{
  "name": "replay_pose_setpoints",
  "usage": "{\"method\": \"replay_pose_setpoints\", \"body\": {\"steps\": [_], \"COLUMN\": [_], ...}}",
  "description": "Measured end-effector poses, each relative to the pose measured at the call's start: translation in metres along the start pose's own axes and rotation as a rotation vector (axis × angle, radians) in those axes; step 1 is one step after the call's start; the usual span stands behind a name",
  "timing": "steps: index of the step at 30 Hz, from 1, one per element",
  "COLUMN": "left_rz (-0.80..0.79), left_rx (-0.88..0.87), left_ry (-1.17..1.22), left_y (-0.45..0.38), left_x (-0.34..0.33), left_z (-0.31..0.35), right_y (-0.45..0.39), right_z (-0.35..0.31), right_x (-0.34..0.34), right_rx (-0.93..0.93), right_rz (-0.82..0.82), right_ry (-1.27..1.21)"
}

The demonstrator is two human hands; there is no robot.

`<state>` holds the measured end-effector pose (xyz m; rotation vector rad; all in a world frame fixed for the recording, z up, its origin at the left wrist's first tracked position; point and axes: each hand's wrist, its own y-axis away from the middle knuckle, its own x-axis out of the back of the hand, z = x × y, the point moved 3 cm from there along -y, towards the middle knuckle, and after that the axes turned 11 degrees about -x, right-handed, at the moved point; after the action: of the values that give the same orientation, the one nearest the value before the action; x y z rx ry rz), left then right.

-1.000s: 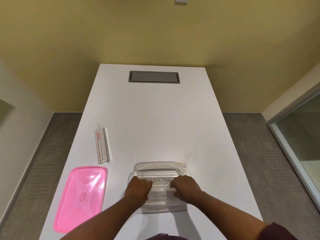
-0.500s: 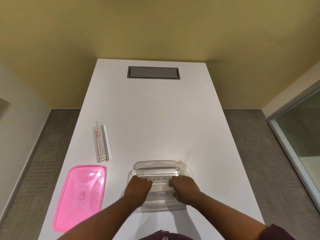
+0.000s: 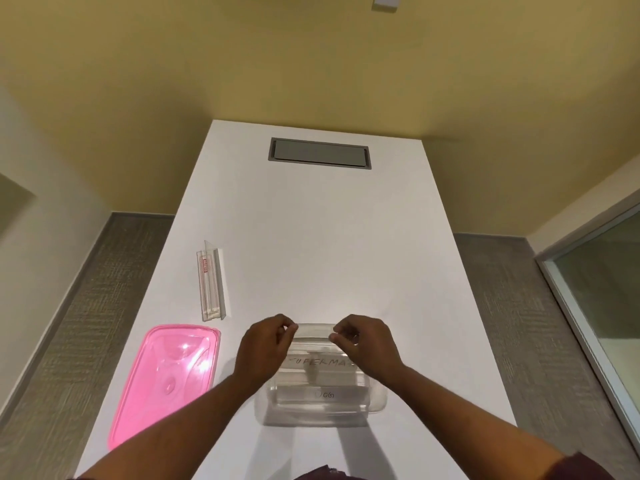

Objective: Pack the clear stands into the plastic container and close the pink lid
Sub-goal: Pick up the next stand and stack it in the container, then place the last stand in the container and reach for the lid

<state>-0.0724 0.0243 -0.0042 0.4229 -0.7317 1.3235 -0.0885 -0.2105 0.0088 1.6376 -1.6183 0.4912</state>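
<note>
The clear plastic container [image 3: 379,403] stands on the white table in front of me. Inside lie clear stands, one with a handwritten label [image 3: 322,362] and another lettered one [image 3: 323,393] nearer to me. My left hand [image 3: 266,348] and my right hand [image 3: 363,344] hover over the container's far end, fingertips pinched and facing each other. A clear strip shows between them; I cannot tell if it is a stand or the rim. Another clear stand [image 3: 211,285] lies to the left. The pink lid [image 3: 166,379] lies flat left of the container.
A grey cable hatch [image 3: 318,153] is set into the white table [image 3: 329,237] at its far end. The table's edges drop to grey carpet on both sides. A glass partition [image 3: 602,299] stands at the right.
Both hands have lifted off the stands in the middle of the container and moved to its far end, with fingers now pinched. The container, the lid and the loose stand have not moved.
</note>
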Motion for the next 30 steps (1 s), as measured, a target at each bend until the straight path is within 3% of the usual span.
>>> {"method": "replay_pose_setpoints", "body": {"steps": [9, 15, 19, 26, 30], "left_rz": [0.320, 0.156, 0.134, 0.297, 0.364], "left_rx": [0.317, 0.620, 0.677, 0.706, 0.698], "left_ry": [-0.066, -0.039, 0.061, 0.246, 0.386], "left_y": [-0.020, -0.039, -0.047, -0.052, -0.059], "left_x": [0.059, 0.068, 0.064, 0.062, 0.068], "left_z": [-0.084, -0.144, -0.168, -0.169, -0.154], "right_y": [-0.079, -0.121, -0.134, -0.144, -0.139], "right_z": [-0.077, -0.134, -0.155, -0.161, -0.163], "right_x": [-0.026, -0.081, -0.110, -0.121, -0.106], "right_rx": [-0.067, -0.101, -0.080, -0.078, 0.136], "right_rz": [-0.090, -0.208, -0.293, -0.314, -0.276], "right_ry": [-0.085, -0.126, -0.098, -0.089, 0.061]}}
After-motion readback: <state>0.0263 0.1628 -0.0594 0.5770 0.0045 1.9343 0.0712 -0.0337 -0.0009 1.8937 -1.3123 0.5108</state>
